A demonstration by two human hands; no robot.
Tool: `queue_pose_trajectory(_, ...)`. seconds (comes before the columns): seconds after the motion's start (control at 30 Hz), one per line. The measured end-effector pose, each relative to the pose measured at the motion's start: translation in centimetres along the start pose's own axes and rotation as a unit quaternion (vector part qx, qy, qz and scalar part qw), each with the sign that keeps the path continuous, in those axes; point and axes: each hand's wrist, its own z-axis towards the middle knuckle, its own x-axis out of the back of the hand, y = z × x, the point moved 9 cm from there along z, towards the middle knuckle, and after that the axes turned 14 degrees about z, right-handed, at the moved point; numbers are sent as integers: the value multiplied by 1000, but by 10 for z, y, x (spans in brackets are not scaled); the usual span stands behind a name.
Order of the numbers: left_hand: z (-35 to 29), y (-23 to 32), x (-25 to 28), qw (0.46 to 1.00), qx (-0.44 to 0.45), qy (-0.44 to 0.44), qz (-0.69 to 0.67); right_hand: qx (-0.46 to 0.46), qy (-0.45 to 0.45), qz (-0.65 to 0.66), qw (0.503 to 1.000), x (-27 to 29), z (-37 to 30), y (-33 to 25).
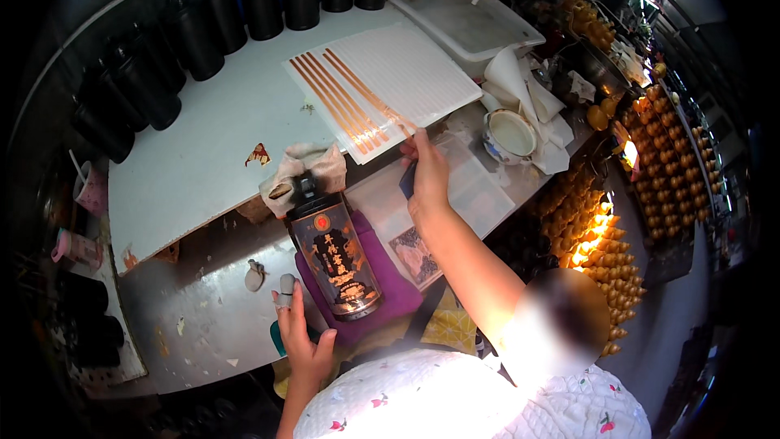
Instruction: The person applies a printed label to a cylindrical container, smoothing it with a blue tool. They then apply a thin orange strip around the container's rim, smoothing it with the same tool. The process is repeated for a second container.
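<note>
A glossy dark bottle [337, 256] with copper-coloured decoration lies on a purple cloth [398, 293], its neck end against a crumpled beige cloth [325, 167]. My left hand [302, 349] is just left of the bottle's base, fingers stretched out, grey wraps on some fingertips. A teal object [278, 338] shows partly behind that hand; whether it touches is unclear. Farther out, my right hand [429, 167] pinches the near end of a copper-coloured strip [398, 119] at the edge of a white sheet [414, 65]. Something dark blue [408, 181] sits against its palm. Several similar strips [333, 106] lie on the sheet.
Several black bottles [264, 4] line the white board's far and left edges. A shallow water tray [471, 24] is at the back right. A bowl [510, 135] stands beside white paper. Under my right arm lies a clear plastic box [463, 171]. Stacked golden pieces [593, 244] fill the right.
</note>
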Motion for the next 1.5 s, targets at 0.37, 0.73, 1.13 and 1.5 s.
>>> queue_pose_trajectory(0.37,2,1,12,1000,5,6,22,90,97,103,986,2,-3,5)
queue_pose_trajectory(0.73,73,51,72,987,-73,133,47,265,-349,-49,898,-99,-92,-95)
queue_pose_trajectory(1.13,135,67,63,984,-39,-64,-161,-48,-355,-51,932,-82,-97,-79)
queue_pose_trajectory(1.5,135,13,52,965,125,73,-219,19,-250,-156,955,-19,-47,-46)
